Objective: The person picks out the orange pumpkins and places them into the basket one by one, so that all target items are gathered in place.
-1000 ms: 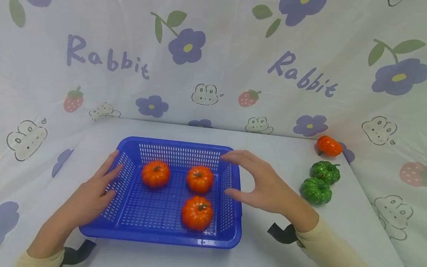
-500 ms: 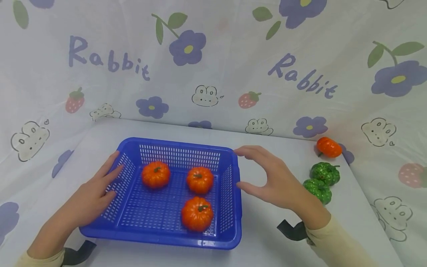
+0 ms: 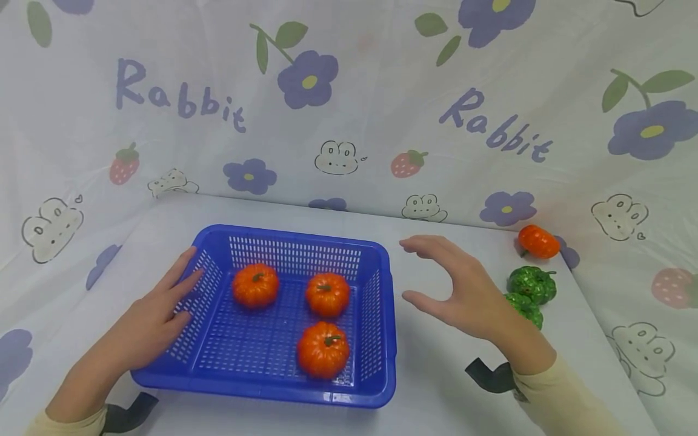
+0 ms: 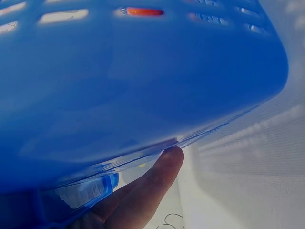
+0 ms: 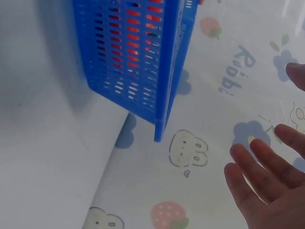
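A blue plastic basket (image 3: 262, 396) stands on the table with three small orange pumpkins in it: one at the back left (image 3: 255, 285), another at the back right (image 3: 328, 294), a third nearer the front right (image 3: 323, 350). My left hand (image 3: 155, 318) rests on its left rim, fingers spread and fairly straight; the left wrist view has a fingertip (image 4: 174, 155) right at the rim's edge. To the right of the basket, my right hand (image 3: 463, 293) hovers apart from it, fingers and thumb spread, holding nothing. The right wrist view also shows this hand (image 5: 271, 186) away from the basket.
Two glittery green pumpkins lie at the table's right side, one behind (image 3: 531, 284) and the other (image 3: 526, 309) partly hidden by my right hand. Beyond them an orange pumpkin (image 3: 538, 241) lies on its side near the back corner. A printed cloth (image 3: 371, 109) hangs behind the white table (image 3: 436, 387).
My right hand has moved right, from over the basket's right rim to well clear of it, and now covers part of a green pumpkin. The left hand, basket and orange pumpkins stay put.
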### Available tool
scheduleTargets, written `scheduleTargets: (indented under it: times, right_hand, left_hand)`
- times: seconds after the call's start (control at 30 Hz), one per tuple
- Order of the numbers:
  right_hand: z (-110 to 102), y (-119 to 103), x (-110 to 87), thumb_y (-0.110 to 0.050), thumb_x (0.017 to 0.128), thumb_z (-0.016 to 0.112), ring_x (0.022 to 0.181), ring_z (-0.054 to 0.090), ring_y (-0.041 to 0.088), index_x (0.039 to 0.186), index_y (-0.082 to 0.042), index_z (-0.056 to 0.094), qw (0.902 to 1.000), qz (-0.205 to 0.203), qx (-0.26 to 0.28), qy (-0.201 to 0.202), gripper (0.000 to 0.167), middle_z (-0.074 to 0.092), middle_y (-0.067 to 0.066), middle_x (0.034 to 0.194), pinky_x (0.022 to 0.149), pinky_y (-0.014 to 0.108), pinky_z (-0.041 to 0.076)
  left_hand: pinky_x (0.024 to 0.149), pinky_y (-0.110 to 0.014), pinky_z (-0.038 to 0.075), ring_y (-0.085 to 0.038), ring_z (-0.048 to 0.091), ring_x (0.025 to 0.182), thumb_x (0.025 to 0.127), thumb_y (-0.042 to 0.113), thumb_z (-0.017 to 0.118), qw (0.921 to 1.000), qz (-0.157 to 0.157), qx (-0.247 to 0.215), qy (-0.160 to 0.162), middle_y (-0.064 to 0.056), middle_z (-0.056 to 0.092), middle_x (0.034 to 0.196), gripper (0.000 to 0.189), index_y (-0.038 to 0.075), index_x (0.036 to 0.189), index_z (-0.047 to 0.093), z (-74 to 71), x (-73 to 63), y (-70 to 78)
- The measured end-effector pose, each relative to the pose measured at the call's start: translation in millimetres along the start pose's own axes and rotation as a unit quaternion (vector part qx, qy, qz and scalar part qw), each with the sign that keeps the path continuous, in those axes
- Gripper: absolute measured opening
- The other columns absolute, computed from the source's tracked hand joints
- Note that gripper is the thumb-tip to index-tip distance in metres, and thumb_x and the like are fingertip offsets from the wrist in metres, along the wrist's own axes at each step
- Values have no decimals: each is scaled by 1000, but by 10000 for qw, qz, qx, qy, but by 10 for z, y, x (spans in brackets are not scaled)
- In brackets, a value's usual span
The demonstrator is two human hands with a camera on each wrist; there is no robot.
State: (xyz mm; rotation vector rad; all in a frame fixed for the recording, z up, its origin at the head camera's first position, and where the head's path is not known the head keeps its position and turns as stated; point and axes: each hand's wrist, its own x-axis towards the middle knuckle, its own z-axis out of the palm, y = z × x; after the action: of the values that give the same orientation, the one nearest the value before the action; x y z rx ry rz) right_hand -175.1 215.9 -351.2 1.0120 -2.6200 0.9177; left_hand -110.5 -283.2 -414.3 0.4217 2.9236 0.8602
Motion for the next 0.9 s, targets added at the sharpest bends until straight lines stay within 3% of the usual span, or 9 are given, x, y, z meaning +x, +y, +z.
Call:
scheduleTargets:
  times: [0.9]
  right_hand:
    - [-228, 272, -169, -15, 87, 92, 129, 65, 30, 155, -15, 58, 9976, 389, -327, 462, 76, 68, 6, 143, 105, 64, 54]
  left_hand:
    - [113, -73, 39, -57, 35, 152, 102, -1, 60, 10000, 14, -8, -52, -8, -7, 182, 69, -5, 166, 36, -4, 10, -9]
